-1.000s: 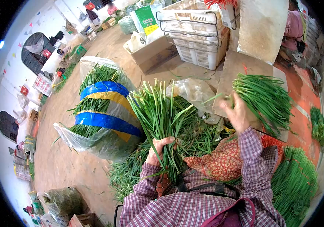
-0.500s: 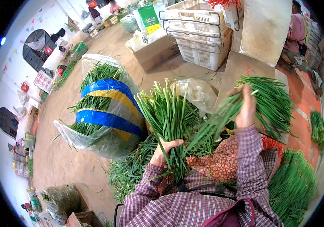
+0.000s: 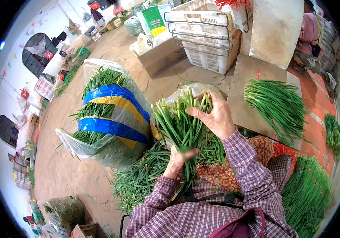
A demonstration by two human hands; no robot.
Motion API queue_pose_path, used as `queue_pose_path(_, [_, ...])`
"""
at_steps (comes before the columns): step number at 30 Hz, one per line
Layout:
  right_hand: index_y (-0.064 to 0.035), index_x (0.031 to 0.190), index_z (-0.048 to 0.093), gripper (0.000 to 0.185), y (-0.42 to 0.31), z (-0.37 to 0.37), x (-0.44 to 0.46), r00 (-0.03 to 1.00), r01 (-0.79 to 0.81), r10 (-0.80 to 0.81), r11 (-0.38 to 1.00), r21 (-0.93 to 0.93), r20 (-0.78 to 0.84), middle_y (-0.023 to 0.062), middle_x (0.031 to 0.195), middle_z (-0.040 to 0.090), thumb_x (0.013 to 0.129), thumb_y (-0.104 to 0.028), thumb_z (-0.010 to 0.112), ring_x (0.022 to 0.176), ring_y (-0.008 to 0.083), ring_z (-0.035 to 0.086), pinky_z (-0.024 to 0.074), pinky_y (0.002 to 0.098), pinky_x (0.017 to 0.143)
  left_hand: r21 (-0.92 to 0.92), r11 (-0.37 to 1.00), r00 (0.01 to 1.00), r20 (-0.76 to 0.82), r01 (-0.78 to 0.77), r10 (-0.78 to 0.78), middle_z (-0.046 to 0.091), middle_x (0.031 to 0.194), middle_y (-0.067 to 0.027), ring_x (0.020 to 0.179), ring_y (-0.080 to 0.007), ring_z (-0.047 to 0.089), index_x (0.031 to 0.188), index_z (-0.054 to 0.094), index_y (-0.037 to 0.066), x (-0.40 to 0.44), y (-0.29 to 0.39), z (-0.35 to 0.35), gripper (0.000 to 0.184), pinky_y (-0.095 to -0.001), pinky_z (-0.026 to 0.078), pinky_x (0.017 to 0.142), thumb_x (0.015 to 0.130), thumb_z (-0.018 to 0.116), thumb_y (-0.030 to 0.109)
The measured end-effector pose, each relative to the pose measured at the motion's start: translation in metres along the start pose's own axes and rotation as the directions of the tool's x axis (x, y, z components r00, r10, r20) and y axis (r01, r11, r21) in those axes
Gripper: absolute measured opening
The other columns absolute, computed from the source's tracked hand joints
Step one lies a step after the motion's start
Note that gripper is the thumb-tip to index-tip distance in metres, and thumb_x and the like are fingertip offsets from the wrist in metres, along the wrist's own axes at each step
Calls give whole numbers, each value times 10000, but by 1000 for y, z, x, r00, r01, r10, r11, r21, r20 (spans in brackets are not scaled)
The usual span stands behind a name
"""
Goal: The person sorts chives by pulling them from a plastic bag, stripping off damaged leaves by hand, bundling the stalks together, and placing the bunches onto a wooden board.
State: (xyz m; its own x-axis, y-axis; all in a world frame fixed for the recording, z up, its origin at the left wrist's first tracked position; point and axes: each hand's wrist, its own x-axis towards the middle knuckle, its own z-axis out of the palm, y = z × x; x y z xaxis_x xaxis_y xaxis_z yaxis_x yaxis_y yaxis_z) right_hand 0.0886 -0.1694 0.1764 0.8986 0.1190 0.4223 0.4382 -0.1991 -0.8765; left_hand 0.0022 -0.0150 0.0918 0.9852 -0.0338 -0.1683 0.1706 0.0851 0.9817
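Note:
My left hand (image 3: 176, 162) is closed around the lower part of a bunch of garlic chives (image 3: 182, 125), its pale stalk ends pointing up and away from me. At the upper right of that bunch is my right hand (image 3: 216, 118), thumb and fingers curled on the stalk ends; its fingertips are partly hidden. Loose chive leaves (image 3: 138, 174) lie heaped below my hands. To the right, a neat pile of chives (image 3: 275, 107) rests on a flat board (image 3: 239, 85).
A plastic-wrapped bale (image 3: 112, 131) with blue and yellow bands stands left. Ahead are a cardboard box (image 3: 162, 61) and stacked white crates (image 3: 205, 55). More bundled chives (image 3: 307, 194) lie at my right, by a red-patterned cloth (image 3: 213, 172). A person in pink (image 3: 308, 33) is at far right.
My right hand has moved left from the pile on the board to the bunch in my left hand. The loose chives it carried have left the space between.

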Motion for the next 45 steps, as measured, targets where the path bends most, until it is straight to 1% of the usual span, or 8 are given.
queue_pose_path(3, [-19,900,589,429,7,3,-1,997,68,-68,998,-14,-39,74,813,625,790,-425,677,745,151,586,465,310,655,20,997,997,1,-72,72,600,1092,-108,956,-198,589,1195,519,-13,1,-7,-2,562,-329,495,826,683,744,46])
queue_pose_path(6, [-20,918,587,335,7,6,-10,994,-81,96,969,235,-52,17,781,576,883,-353,585,695,115,509,428,265,640,-218,934,958,98,285,-270,601,1092,-188,960,-258,614,1201,495,-59,-2,-35,-22,646,-351,528,818,680,786,189])
queue_pose_path(13, [-70,913,581,348,28,8,-23,972,-154,217,879,452,-91,20,838,610,919,-410,505,725,99,527,446,252,652,-669,704,960,272,238,-67,541,1220,-160,1063,-276,573,1275,434,-22,1,-43,-29,689,-445,491,898,749,709,327])
queue_pose_path(20, [-95,912,547,212,16,-74,-3,896,-1,295,750,661,-333,23,695,588,884,-303,576,555,102,593,517,255,460,-391,913,985,165,115,-53,615,833,-106,844,-229,597,865,569,17,10,-16,-37,311,-332,491,783,764,647,301])
queue_pose_path(24, [-71,1005,567,229,3,-80,5,921,127,37,912,389,-387,-5,707,568,875,-258,590,502,69,528,472,203,418,-226,972,996,65,70,-57,573,687,-100,700,-211,566,748,558,15,17,-37,-54,335,-311,440,651,727,657,335])
queue_pose_path(29, [-57,998,614,290,-15,-32,10,963,-206,188,975,77,195,-7,733,621,816,-278,660,563,61,544,464,214,429,-271,959,956,292,86,-3,559,666,-107,567,-201,531,799,558,0,7,-15,-39,309,-318,422,564,696,676,267])
queue_pose_path(38, [-57,983,625,275,-29,-18,30,863,486,-330,748,-452,383,151,719,629,791,-251,659,626,309,607,472,396,602,-174,968,944,306,182,-123,598,768,-110,634,-196,567,1010,571,-9,1,-16,-40,448,-310,450,543,670,706,250])
queue_pose_path(45, [-54,839,599,241,-28,-26,28,922,369,-214,732,-573,321,117,732,623,752,-263,682,709,274,622,481,397,635,-349,928,967,254,128,-38,602,804,-88,621,-187,582,995,582,-4,17,-50,-56,448,-294,477,540,739,690,348])
